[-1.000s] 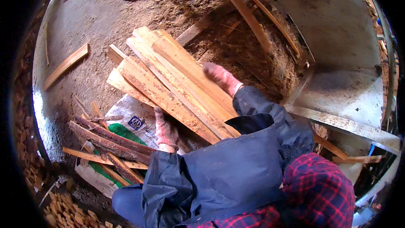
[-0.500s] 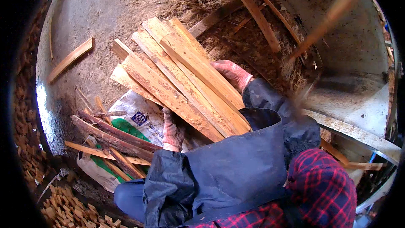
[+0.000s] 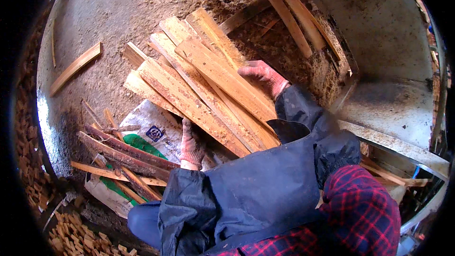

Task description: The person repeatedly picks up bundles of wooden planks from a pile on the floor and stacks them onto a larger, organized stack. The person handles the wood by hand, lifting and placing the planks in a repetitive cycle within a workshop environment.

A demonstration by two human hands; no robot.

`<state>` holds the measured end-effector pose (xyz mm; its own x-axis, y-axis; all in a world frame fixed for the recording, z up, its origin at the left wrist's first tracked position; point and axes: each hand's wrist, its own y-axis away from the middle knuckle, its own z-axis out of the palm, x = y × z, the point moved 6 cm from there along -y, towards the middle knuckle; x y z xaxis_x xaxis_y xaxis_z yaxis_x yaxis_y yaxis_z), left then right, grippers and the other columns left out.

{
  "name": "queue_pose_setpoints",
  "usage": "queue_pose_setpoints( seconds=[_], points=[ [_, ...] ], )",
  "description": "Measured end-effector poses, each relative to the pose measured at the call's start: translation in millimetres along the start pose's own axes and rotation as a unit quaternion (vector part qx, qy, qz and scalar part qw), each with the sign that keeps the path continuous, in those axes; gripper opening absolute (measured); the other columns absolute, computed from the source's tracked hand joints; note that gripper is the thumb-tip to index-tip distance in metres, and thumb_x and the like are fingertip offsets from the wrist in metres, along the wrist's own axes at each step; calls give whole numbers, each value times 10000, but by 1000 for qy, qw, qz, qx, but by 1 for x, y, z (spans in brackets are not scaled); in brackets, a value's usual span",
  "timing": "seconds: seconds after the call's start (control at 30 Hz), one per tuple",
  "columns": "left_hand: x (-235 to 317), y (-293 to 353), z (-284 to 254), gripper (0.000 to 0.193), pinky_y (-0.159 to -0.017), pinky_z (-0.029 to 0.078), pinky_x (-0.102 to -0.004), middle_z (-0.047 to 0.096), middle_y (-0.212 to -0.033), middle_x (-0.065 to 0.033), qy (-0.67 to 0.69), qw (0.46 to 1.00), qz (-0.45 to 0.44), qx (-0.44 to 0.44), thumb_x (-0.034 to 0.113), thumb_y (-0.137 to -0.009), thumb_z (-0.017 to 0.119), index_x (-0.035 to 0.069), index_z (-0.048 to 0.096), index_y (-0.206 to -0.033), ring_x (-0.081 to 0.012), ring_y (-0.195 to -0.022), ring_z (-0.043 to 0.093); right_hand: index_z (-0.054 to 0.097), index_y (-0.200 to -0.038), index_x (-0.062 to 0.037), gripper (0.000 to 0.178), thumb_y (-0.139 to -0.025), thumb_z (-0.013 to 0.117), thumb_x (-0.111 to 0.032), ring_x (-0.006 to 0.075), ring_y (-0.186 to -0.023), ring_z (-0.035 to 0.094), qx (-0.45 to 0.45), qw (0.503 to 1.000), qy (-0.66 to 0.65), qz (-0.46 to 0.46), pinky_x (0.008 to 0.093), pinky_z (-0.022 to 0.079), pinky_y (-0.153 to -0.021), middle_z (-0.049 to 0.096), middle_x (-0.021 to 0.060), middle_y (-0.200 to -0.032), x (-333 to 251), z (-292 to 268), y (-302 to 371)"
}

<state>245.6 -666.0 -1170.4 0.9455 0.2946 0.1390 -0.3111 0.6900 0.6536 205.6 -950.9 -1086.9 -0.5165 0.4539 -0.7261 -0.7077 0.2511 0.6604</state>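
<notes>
A fanned stack of rough-sawn wooden slats (image 3: 199,92) lies slanted across my lap, its near ends against my dark apron (image 3: 265,185). My left hand (image 3: 191,147), in a pinkish knit glove, grips the stack's left edge, thumb up and fingers hidden beneath. My right hand (image 3: 264,77), gloved alike, holds the right edge near a fuzzy-edged slat (image 3: 215,38) that fans outward. Its fingertips rest at that slat's side.
Bark-edged strips (image 3: 128,149) lie over a white-and-green sack (image 3: 151,132) at left. A loose slat (image 3: 76,68) lies on the dusty floor. Curved offcuts (image 3: 284,14) lean beside a metal panel (image 3: 386,99) at right. Small cut blocks (image 3: 80,237) are heaped at lower left.
The blurred piece of wood in the air at right is gone from there, and another strip shows among the offcuts. The stack's right slat has spread outward, and my right hand has moved slightly.
</notes>
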Motion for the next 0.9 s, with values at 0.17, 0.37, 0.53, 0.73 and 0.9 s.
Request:
queue_pose_setpoints(
  seconds=[0.17,0.37,0.53,0.73,0.9],
  points=[
    [1,6,9,770,-1147,253,-434,329,-1527,-60,-19,999,1,27,569,-893,572,100,353,-1464,-273,-1393,306,665,-1050,-15,361,-788,740,-252,140,-856,644,20,999,34,-7,296,512,-744,681,52,-941,-14,0,13],
    [6,6,-12,673,-993,408,-395,528,-1332,-56,-66,992,9,108,534,-870,637,91,487,-1353,-250,-1201,493,706,-1041,-44,401,-742,795,-297,127,-799,629,81,993,83,-31,282,490,-745,692,23,-909,-54,32,32],
    [-3,11,12,467,-762,478,-337,634,-961,4,-87,985,10,151,474,-863,683,123,605,-1160,-170,-844,586,687,-1002,40,609,-679,797,-464,201,-783,627,215,941,249,-79,341,488,-741,689,115,-892,-32,-19,-5],
    [-6,8,2,541,-862,472,-378,625,-1158,-30,-86,987,5,133,489,-875,658,127,548,-1260,-204,-1037,588,683,-985,33,588,-762,719,-510,207,-766,611,253,943,167,-136,362,486,-728,683,112,-847,-27,-37,-23],
    [1,14,-4,542,-866,481,-374,621,-1190,-52,-68,992,27,100,468,-890,646,118,525,-1285,-231,-1078,590,536,-1282,20,814,-806,603,-637,383,-1133,572,422,712,545,-136,439,473,-934,579,291,-1210,-106,-73,-1]
  ],
)
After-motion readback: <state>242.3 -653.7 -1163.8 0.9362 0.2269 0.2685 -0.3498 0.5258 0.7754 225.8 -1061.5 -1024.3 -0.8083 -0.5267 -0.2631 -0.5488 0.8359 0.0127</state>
